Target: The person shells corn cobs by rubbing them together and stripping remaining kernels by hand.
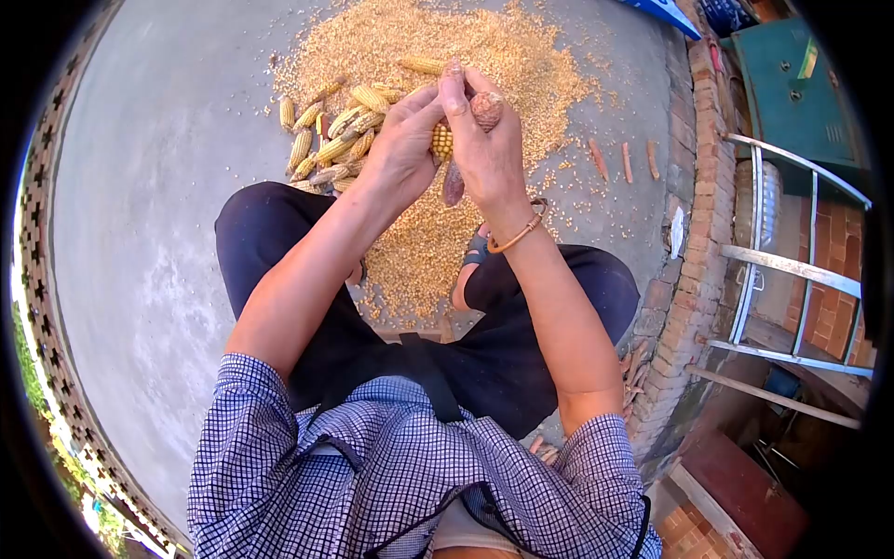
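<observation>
My left hand (406, 140) is closed around an ear of corn (441, 142), whose yellow kernels show between my two hands. My right hand (494, 154) presses against that ear and grips a reddish bare corn cob (486, 110). A dark reddish cob end (453, 184) sticks out below the hands; whether it is the same cob I cannot tell. Both hands are above a spread of loose corn kernels (419, 261) on the floor. Several unshelled ears (345, 140) lie piled to the left of my left hand.
Bare cobs (627, 162) lie on the concrete floor (149, 233) to the right, and more (637, 373) lie by the low brick edging (698, 224). Beyond it stand a metal frame (801, 265) and a green cabinet (792, 88). My knees flank the kernels.
</observation>
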A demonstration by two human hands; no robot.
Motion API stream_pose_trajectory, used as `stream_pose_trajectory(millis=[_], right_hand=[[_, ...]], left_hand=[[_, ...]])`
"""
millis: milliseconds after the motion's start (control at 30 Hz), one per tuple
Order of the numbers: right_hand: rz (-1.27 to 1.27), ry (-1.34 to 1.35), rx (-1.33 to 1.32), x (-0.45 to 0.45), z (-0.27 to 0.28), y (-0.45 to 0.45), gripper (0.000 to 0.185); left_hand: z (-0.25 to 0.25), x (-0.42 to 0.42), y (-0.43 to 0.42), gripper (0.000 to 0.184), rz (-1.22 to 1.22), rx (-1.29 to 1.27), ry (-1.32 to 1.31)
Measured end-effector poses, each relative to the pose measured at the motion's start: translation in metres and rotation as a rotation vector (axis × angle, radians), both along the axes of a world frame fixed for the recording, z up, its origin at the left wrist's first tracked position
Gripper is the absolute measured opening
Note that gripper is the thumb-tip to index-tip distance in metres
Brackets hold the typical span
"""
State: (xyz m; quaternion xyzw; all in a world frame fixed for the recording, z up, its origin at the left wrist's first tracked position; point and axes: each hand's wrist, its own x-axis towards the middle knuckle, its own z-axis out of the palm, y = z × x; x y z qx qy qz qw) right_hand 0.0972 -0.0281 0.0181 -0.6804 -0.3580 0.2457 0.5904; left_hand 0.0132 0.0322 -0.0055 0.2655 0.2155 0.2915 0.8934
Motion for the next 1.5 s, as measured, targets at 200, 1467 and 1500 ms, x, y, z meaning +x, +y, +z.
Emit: stream_pose_trajectory(millis=[200, 1467, 1500], right_hand=[[-0.254, -0.376, -0.141, -0.012, -0.008, 0.004, 0.053], [-0.104, 0.331, 0.126, 0.01, 0.002, 0.012, 0.031], [-0.079, 0.363, 0.152, 0.01, 0.004, 0.012, 0.032]], left_hand=[[0.014, -0.003, -0.019, 0.028, -0.056, -0.001, 0.111], [0.024, -0.004, -0.002, 0.022, 0.041, 0.043, 0.094], [0.029, -0.005, -0.001, 0.022, 0.061, 0.025, 0.116]])
